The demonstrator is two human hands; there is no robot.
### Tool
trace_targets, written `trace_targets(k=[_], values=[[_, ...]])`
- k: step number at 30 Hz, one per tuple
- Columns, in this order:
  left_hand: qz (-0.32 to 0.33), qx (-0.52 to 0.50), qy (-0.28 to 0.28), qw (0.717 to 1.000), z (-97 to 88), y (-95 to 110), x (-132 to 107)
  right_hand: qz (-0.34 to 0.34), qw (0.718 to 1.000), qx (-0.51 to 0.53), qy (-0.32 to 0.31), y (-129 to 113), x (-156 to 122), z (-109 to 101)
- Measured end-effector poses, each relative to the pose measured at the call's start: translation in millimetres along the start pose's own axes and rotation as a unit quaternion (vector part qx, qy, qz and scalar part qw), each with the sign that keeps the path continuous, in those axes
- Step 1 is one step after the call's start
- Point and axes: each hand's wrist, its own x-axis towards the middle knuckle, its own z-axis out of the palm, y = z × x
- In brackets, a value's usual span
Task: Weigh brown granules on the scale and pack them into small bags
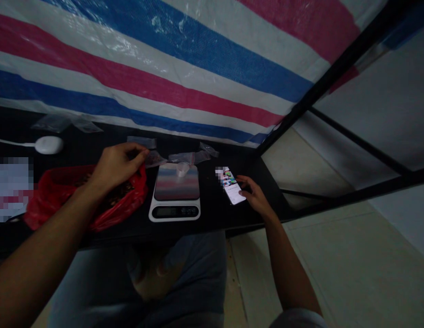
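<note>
My left hand (119, 165) is over the right side of a red plastic bag (125, 214), its thumb and fingertips pinched together. The bag's raised rim and a small clear plastic bag (155, 158) meet at the fingertips; which one is gripped, I cannot tell. Brown bits (118, 195) show inside the red bag. My right hand (255, 195) has its fingers around the right edge of a lit phone (234, 192), the thumb at its lower screen. Between the hands stands a white kitchen scale (175, 218) with a small clear cup (182, 170) on its metal plate.
Several small clear bags (191, 157) lie behind the scale on the black table (212, 214). A white rounded device (49, 145) with a cable is at the left. Striped sheeting (184, 95) hangs behind, and a black metal frame (307, 107) rises at the right.
</note>
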Motion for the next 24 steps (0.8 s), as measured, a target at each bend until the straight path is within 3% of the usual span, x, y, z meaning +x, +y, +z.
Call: trace_targets(k=[7,14,24], values=[[-0.015,0.038,-0.028,0.999,-0.4,-2,1,-0.02,1.0,-0.006,-0.013,4,0,-5],[-0.004,0.047,-0.033,0.998,0.6,-7,3,0.009,1.0,-0.005,0.025,4,5,3],[-0.001,0.056,-0.046,0.997,0.5,-6,4,-0.008,0.999,-0.034,0.042,3,5,6]])
